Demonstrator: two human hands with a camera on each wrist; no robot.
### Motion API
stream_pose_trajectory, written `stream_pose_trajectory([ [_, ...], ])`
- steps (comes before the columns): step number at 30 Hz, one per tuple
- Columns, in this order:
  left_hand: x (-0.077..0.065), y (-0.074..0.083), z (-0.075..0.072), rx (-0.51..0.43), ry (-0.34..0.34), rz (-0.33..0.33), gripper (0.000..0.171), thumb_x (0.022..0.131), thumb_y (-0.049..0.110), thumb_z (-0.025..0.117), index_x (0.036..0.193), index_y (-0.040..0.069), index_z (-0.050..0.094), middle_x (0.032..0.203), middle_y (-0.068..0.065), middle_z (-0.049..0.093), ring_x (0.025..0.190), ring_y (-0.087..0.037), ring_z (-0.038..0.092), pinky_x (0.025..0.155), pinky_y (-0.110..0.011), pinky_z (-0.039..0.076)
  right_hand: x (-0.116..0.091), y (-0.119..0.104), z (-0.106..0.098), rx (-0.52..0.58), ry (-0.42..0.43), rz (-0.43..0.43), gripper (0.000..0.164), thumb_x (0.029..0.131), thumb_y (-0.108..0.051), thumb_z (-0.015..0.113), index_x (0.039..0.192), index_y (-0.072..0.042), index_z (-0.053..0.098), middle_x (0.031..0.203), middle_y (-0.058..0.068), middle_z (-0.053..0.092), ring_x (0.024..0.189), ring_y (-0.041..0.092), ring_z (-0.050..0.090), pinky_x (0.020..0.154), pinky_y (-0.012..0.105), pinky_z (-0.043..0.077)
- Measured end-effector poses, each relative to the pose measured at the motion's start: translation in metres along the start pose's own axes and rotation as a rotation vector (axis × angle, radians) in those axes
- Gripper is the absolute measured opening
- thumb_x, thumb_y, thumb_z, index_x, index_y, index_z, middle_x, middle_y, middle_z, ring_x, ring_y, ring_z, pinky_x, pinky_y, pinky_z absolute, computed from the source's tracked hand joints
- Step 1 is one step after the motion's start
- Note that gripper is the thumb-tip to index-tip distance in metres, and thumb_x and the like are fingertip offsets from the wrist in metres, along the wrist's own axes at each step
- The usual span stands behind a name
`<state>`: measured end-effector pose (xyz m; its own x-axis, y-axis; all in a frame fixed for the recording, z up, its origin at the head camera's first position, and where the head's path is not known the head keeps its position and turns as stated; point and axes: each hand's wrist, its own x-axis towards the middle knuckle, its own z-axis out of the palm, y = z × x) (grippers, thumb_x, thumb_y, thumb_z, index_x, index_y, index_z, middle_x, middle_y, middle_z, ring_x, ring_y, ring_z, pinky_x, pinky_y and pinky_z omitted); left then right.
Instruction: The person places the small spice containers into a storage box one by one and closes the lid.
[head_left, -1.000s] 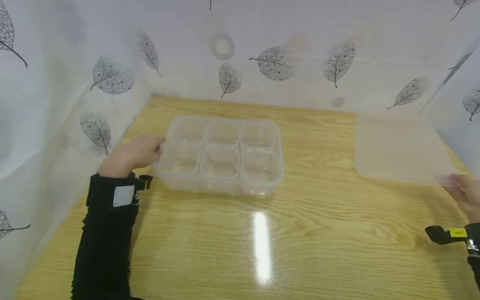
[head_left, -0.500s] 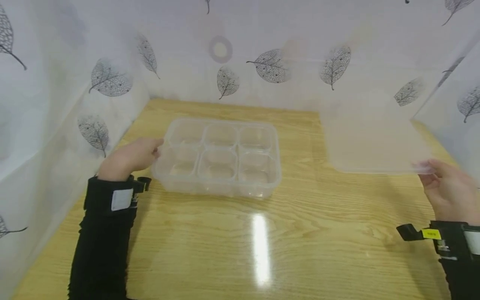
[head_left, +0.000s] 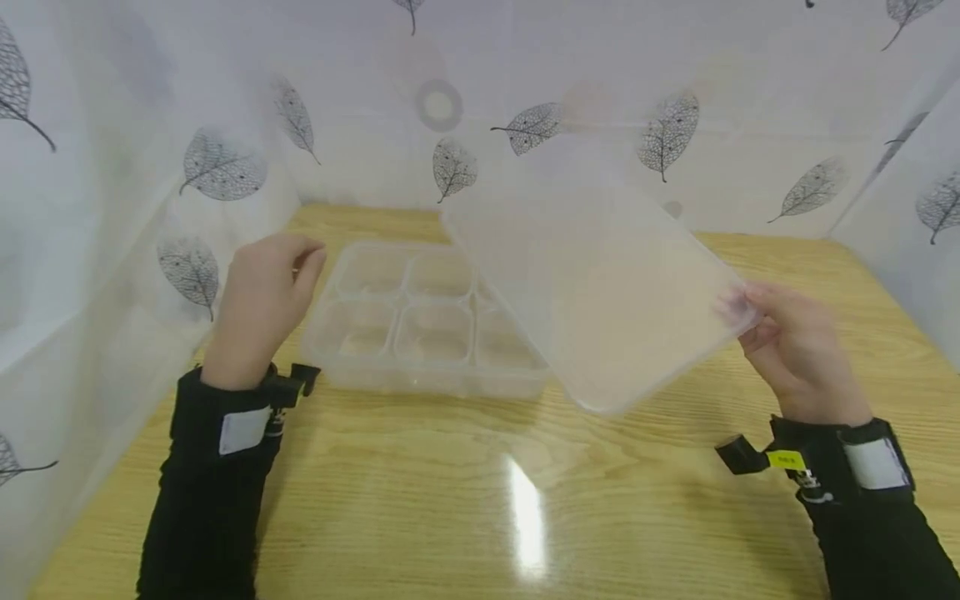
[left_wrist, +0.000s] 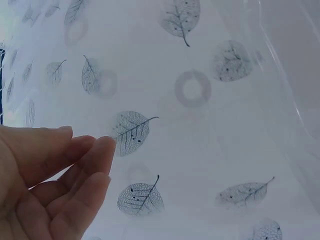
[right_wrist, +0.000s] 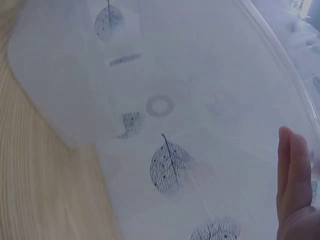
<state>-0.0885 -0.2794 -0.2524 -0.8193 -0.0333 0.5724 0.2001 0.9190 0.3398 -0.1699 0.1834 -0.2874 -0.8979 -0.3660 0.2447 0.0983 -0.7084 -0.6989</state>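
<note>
A clear plastic container with several compartments sits on the table, its right part covered from view by a translucent lid. My right hand pinches the lid by its right corner and holds it tilted in the air. In the right wrist view the lid fills much of the frame, and the right hand shows at the lower right. Just left of the container, my left hand is raised with loosely bent fingers and holds nothing. In the left wrist view that left hand is apart from any object.
A wooden-look table carries the container and shows a bright light reflection near the front. A pale curtain with a leaf print stands behind and along both sides.
My right hand has brought the lid left from the table's right side, tilting it in front of the container's right part. My left hand has let go of the container's left edge and risen.
</note>
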Motion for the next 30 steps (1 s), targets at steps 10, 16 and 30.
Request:
stream_pose_trajectory([
  [10,0.002,0.001,0.01,-0.142,0.044,0.038,0.025,0.092,0.01,0.046,0.091,-0.008,0.062,0.084,-0.021,0.062,0.077,-0.033,0.058,0.07,-0.044,0.047,0.003,0.021,0.037,-0.163,-0.071,0.113,0.029,0.091,0.009,0.034,0.093,0.012,0.062,0.085,0.016,0.065,0.077,0.021,0.062,0.07,0.027,0.05],
  [16,0.003,0.004,0.01,-0.149,-0.06,0.025,0.029,0.093,0.014,0.045,0.094,-0.008,0.063,0.079,-0.019,0.063,0.071,-0.03,0.058,0.063,-0.041,0.045,0.001,0.03,0.044,-0.261,-0.059,0.166,0.024,0.091,0.007,0.039,0.095,0.008,0.063,0.086,0.012,0.063,0.078,0.019,0.062,0.074,0.026,0.049],
  [30,-0.001,0.013,0.009,-0.082,-0.121,0.07,0.019,0.085,0.006,0.055,0.091,-0.007,0.067,0.082,-0.021,0.064,0.071,-0.03,0.06,0.064,-0.041,0.047,0.005,0.032,0.041,-0.233,-0.009,0.175,0.021,0.092,0.001,0.042,0.095,0.006,0.062,0.087,0.013,0.064,0.081,0.019,0.062,0.077,0.026,0.048],
])
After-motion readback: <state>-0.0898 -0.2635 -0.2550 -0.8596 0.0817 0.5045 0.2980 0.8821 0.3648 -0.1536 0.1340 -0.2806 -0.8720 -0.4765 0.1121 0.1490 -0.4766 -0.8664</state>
